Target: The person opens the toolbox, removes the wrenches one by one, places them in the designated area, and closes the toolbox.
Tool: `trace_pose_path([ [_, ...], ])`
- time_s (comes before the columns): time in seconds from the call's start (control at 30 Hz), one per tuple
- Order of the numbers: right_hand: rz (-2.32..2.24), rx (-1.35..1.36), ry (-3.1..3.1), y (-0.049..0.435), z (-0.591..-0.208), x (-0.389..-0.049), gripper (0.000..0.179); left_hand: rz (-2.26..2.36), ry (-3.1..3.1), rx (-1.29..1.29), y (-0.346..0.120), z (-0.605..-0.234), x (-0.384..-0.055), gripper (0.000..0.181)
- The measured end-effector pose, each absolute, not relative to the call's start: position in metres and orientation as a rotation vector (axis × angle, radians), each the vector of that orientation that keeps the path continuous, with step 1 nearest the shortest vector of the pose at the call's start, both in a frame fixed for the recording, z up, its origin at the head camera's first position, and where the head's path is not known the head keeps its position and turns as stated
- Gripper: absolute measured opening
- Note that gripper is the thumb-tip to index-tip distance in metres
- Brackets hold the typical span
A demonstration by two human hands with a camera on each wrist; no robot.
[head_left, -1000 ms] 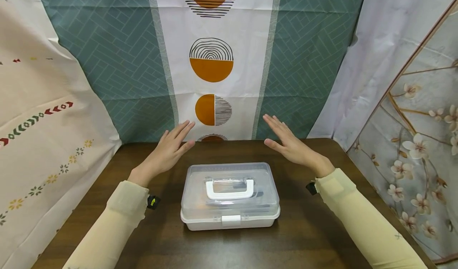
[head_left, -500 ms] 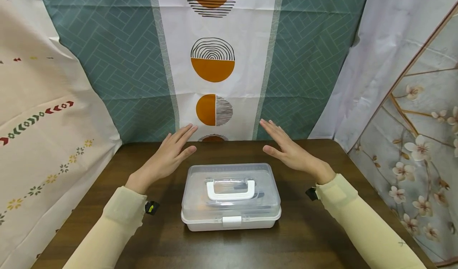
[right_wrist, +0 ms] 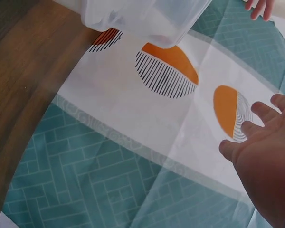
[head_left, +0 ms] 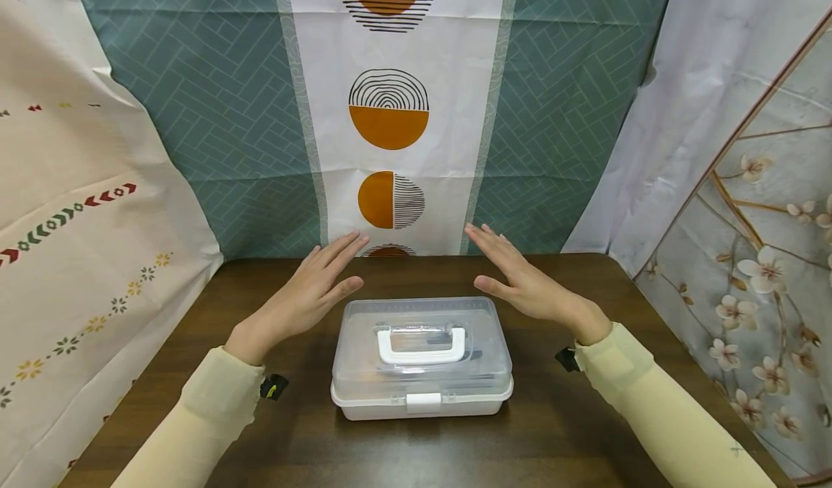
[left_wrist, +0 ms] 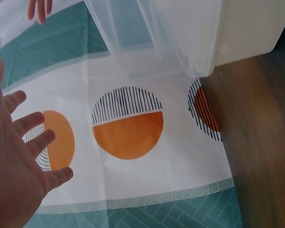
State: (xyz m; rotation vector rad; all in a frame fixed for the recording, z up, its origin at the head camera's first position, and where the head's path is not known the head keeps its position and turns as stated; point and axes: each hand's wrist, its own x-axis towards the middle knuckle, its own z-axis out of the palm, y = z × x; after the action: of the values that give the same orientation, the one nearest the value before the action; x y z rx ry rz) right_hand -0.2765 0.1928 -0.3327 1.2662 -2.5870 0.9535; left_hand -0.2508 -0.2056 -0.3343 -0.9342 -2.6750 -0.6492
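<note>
A plastic storage box (head_left: 422, 387) with a see-through lid, a white carrying handle (head_left: 422, 356) and a white front latch (head_left: 423, 402) stands closed on the brown table. Some contents show faintly through the lid. My left hand (head_left: 305, 297) hovers in the air beyond the box's left side, fingers straight and thumb apart. On the other side my right hand (head_left: 529, 286) is held up the same way, palm turned inward. Neither hand holds anything. Both wrist views show the box's clear lid (left_wrist: 152, 38) near the top, apart from the spread fingers.
The dark wooden table (head_left: 279, 445) ends at a patterned cloth (head_left: 390, 199) hanging behind it. A cream cloth (head_left: 97, 257) hangs along the left edge, and a flowered one (head_left: 747, 315) along the right. Small black wrist cameras (head_left: 274, 386) sit at the sleeve cuffs.
Both hands have sunk a little and drawn slightly closer together. The box has stayed in place on the table, its lid closed.
</note>
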Motion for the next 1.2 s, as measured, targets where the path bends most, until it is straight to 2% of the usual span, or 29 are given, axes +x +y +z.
trace_pose_path([
  [1.2,0.885,1.474,-2.53,0.178,-0.335,-0.241,0.081,-0.645,-2.582,-1.091,-0.189,-0.36,-0.22,0.07],
])
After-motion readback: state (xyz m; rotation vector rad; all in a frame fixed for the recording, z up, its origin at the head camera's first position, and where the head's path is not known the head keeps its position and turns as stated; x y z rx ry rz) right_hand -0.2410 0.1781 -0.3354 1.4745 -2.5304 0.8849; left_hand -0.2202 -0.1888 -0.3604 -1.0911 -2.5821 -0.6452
